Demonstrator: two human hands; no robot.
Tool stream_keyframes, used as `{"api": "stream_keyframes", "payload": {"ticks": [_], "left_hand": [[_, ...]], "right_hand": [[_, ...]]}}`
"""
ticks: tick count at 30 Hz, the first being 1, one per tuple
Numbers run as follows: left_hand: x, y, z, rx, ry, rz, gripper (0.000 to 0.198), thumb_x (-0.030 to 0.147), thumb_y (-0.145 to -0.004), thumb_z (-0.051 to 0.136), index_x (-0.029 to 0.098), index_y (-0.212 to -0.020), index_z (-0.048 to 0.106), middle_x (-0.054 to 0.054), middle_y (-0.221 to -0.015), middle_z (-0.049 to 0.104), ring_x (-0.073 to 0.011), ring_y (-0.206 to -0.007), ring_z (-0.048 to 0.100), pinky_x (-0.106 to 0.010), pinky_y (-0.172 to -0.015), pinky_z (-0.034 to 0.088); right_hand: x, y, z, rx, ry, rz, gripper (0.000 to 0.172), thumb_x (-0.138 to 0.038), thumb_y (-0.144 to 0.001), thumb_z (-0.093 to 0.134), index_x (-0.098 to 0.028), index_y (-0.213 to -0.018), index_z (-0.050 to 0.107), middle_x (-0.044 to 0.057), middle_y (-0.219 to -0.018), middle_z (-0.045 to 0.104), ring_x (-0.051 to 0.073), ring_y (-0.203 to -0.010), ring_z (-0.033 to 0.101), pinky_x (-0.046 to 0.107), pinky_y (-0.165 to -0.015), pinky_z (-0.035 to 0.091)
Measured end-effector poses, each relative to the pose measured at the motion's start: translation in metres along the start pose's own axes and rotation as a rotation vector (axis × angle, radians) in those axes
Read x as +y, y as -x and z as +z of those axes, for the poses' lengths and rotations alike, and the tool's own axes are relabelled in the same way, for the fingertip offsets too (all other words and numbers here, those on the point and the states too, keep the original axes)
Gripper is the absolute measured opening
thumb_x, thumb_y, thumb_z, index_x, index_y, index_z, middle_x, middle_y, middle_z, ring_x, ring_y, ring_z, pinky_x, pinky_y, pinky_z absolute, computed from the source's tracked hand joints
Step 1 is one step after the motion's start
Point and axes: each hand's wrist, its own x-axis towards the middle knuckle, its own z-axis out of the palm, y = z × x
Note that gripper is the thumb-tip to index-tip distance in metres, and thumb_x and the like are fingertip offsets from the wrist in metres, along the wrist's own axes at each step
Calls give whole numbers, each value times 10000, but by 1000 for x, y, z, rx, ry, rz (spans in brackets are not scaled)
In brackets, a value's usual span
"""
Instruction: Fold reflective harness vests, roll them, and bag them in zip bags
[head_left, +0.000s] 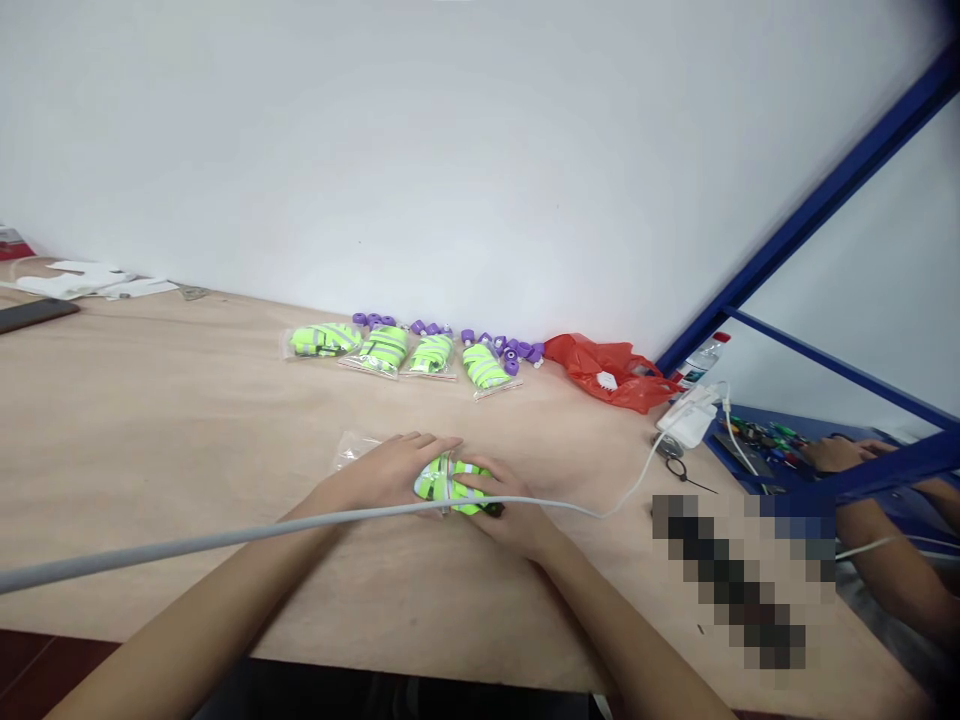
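Observation:
Near the middle of the table (225, 400), a folded neon-yellow band with grey stripes (469, 484) lies between my two hands, its left part inside a clear plastic bag (433, 480). My left hand (397, 465) is closed on the bag's left side, thumb and fingers near its upper edge. From the right, my right hand (506, 500) grips the band, fingers over its top. Another clear bag (354, 449) lies flat just behind my left hand. A white cable (300, 522) crosses the view in front of both hands.
Several bagged neon bands (384, 348) and purple rolls (512, 355) line the wall. Right of them are a red plastic bag (600, 370), a bottle (701, 362) and a white adapter (688, 418). Beyond the blue frame (825, 210), another person's hands (840, 453) show near tools.

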Motion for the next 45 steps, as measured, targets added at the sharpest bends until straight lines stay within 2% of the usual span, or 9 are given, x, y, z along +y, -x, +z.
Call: {"api": "stream_keyframes", "payload": {"ticks": [8,13,18,23,27,30,35,41,45], "left_hand": [[18,-2,-4,-19,122,55,895,453,-762,832,245,-1505,379,-121,-1468,528,-320,-1332,502,-408,-1094,391],[15,-4,1,29,121,85,908,485,-788,810,265,-1529,334,-110,-1471,526,-311,-1317,512,-401,-1068,402],[12,-7,11,48,66,95,908,528,-798,777,270,-1533,310,-97,-1478,521,-321,-1317,509,-418,-1076,389],[24,-10,13,53,-40,88,823,518,-850,723,263,-1515,311,-102,-1494,501,-310,-1334,482,-427,-1087,364],[20,-9,8,33,-99,75,971,589,-786,756,263,-1542,241,-123,-1550,431,-330,-1390,418,-441,-1114,330],[14,-9,6,11,-177,-12,938,578,-738,797,268,-1493,335,-127,-1488,501,-366,-1332,472,-477,-1086,343],[20,-16,13,4,-222,-76,651,450,-794,765,255,-1356,502,-120,-1347,606,-359,-1215,557,-474,-1004,415],[20,-22,21,86,-178,-61,451,514,-881,655,223,-1220,594,-123,-1219,658,-331,-1111,602,-446,-940,460],[14,-19,15,97,-95,-26,479,532,-834,688,216,-1185,610,-103,-1162,669,-307,-1049,624,-405,-906,474]], "right_hand": [[-6,1,4,25,36,-45,405,-242,-886,658,-294,-1287,636,92,-1387,557,280,-1263,566,457,-1021,535],[-10,-1,12,97,69,20,355,-246,-881,663,-273,-1234,670,109,-1316,531,269,-1187,585,425,-958,575],[-12,-3,14,182,64,5,319,-241,-901,639,-279,-1216,672,90,-1179,556,236,-1075,610,395,-910,585],[-11,0,8,149,89,100,339,-234,-873,668,-298,-1205,687,76,-1202,574,236,-1086,609,387,-920,584],[-5,0,4,191,91,48,337,-251,-866,679,-284,-1201,690,91,-1163,594,249,-1061,621,406,-892,589],[-1,-1,4,226,73,25,319,-232,-865,666,-274,-1180,690,95,-1155,608,246,-1042,634,406,-875,588],[0,-4,7,276,34,122,237,-269,-859,674,-264,-1093,710,78,-1086,659,240,-976,663,396,-850,591],[-12,-9,5,204,11,197,148,-269,-857,671,-232,-989,724,62,-1059,696,225,-943,689,360,-851,591],[-23,-10,-7,14,-8,62,320,-262,-913,604,-246,-1230,650,85,-1259,677,253,-1154,655,405,-993,555]]}}
